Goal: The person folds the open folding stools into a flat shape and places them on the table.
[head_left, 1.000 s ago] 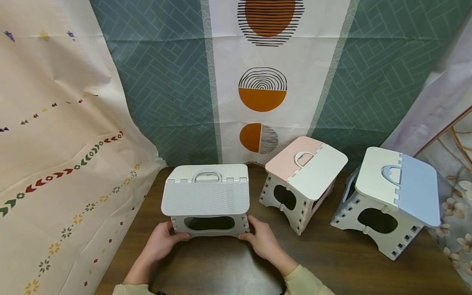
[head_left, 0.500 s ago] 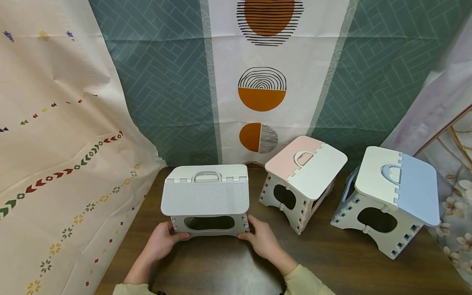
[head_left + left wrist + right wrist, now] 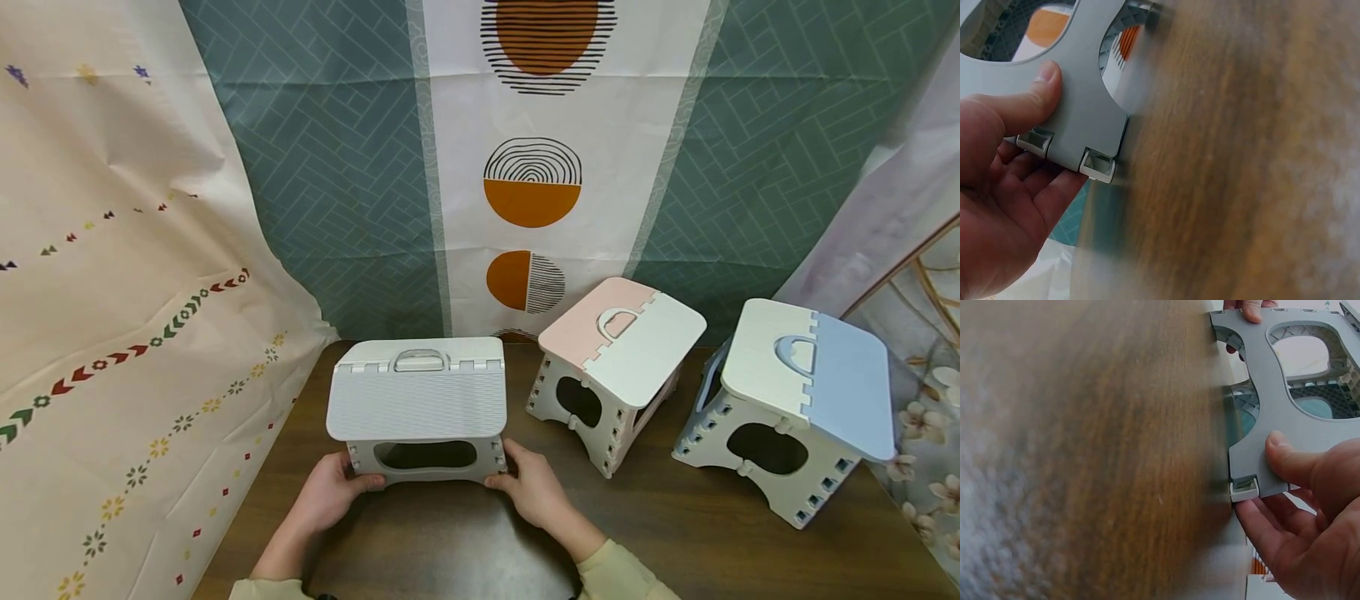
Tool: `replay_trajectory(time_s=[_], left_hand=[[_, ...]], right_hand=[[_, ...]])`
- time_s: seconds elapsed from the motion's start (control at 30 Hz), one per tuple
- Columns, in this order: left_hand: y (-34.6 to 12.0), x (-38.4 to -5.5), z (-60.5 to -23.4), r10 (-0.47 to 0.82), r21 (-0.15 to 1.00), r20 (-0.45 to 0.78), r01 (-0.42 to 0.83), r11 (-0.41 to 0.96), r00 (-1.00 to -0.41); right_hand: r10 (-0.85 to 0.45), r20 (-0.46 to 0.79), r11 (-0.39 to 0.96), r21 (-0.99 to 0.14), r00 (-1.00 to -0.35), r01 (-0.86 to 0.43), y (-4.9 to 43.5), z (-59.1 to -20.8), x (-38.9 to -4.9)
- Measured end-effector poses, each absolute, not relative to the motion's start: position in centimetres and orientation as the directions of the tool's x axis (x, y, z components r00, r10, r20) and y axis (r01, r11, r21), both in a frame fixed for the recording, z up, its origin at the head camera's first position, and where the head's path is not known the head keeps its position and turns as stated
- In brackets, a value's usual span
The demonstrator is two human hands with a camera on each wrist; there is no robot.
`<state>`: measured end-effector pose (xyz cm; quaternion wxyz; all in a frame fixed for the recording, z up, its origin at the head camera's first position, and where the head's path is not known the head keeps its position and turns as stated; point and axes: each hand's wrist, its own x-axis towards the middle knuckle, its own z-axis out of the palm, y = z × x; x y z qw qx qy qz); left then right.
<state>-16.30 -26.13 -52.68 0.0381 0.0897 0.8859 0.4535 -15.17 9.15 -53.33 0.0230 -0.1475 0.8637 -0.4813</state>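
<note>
A grey-and-white folding step stool [image 3: 417, 404] stands unfolded on the left part of the table, its top handle visible. My left hand [image 3: 330, 492] grips the lower left corner of its front leg panel. In the left wrist view the thumb of that left hand [image 3: 1007, 162] lies on the grey panel, with the fingers curled behind its hinged edge. At the lower right corner my right hand [image 3: 532, 483] holds the same panel. The right wrist view shows the right hand [image 3: 1310, 506] with its thumb on the panel face and fingers behind the edge.
A pink-and-white folding stool [image 3: 652, 354] stands unfolded to the right. Further right is a blue-and-white one [image 3: 847, 383], also unfolded. All are on a dark wooden table [image 3: 442, 550]. A green-and-white patterned cloth [image 3: 337, 167] hangs behind, a cream cloth [image 3: 135, 333] at left.
The stool's top has tipped very slightly, its back edge a little lower in the head view. Both hands keep their grip in the same places.
</note>
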Motion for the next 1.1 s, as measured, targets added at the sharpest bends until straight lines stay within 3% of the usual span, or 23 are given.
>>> replay_trajectory(time_s=[1.1], left_hand=[[-26.43,-16.52,-53.33,0.224,0.822,0.004,0.131,0.554,-0.975]], right_hand=[[-0.286,0.109,0.502,-0.829,-0.952,-0.245,9.12,-53.49,-15.17]])
